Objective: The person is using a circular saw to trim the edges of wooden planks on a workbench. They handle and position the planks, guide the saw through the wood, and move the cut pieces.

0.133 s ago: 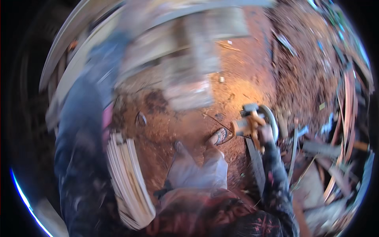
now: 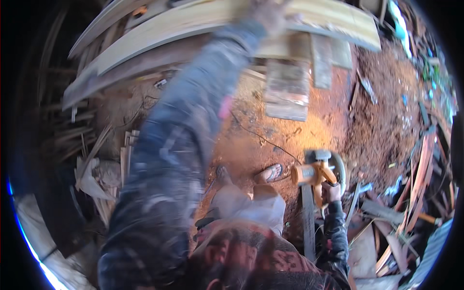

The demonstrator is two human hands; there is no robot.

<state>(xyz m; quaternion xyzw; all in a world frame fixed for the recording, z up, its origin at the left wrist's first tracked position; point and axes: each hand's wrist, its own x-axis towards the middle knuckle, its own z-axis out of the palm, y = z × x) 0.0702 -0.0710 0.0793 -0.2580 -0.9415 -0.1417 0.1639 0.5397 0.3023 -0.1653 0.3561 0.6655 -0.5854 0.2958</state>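
The left hand [image 2: 269, 18] has been shifted rightward over the pale far plank [image 2: 338, 17], whose right half is thus reached; its finger spread cannot be told for blur, while the orange circular saw [image 2: 305, 174], right, is gripped by the curled right hand [image 2: 331, 193]

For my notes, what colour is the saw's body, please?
The saw's body is orange in the head view.

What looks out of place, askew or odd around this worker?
The scraps at right lie jumbled, crossing at odd angles. The open sandal leaves the right foot exposed near the saw in the right hand.
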